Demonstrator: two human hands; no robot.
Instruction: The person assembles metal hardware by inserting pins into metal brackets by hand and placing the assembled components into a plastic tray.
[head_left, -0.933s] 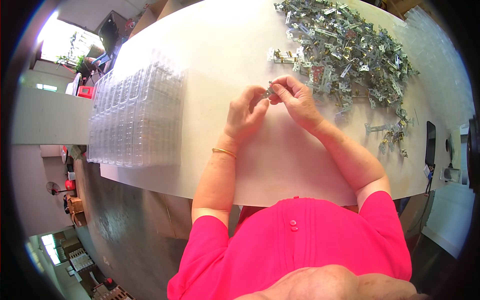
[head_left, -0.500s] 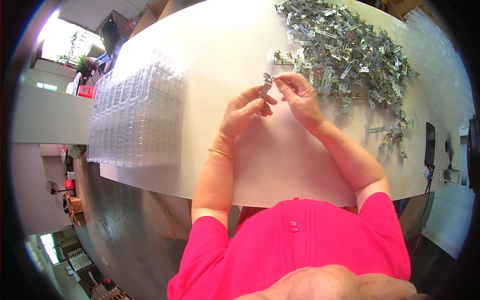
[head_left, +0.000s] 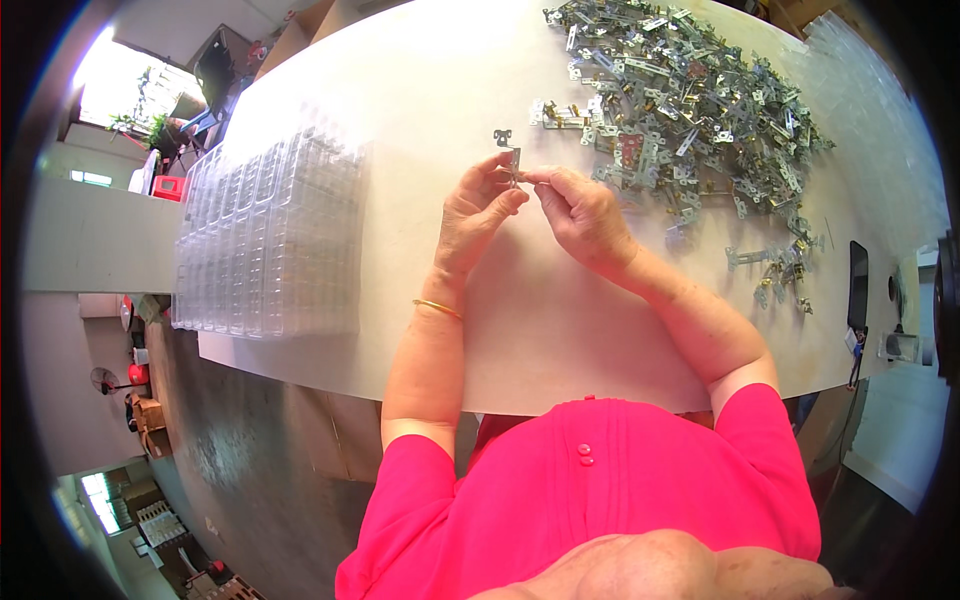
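Observation:
Between the thumb and fingers of my left hand [head_left: 478, 215] stands a small metal bracket [head_left: 507, 146] with a wider, notched top end. My right hand [head_left: 585, 215] meets it from the right, thumb and forefinger pinched together at the bracket's side. Whatever lies in that pinch is too small and hidden to make out. Both hands are a little above the white table [head_left: 420, 130]. Beyond my right hand spreads a large heap of similar metal brackets [head_left: 690, 110], some with brass-coloured parts and a few red pieces.
A stack of clear plastic trays [head_left: 270, 240] stands on the table at the left. More clear plastic [head_left: 880, 120] lies at the far right. A black phone [head_left: 858, 285] rests near the right edge, and a few loose brackets [head_left: 785, 265] lie below the heap.
The bracket has turned more upright and shifted left in my left hand. My right hand has moved left and down, from the bracket's top end to its lower side.

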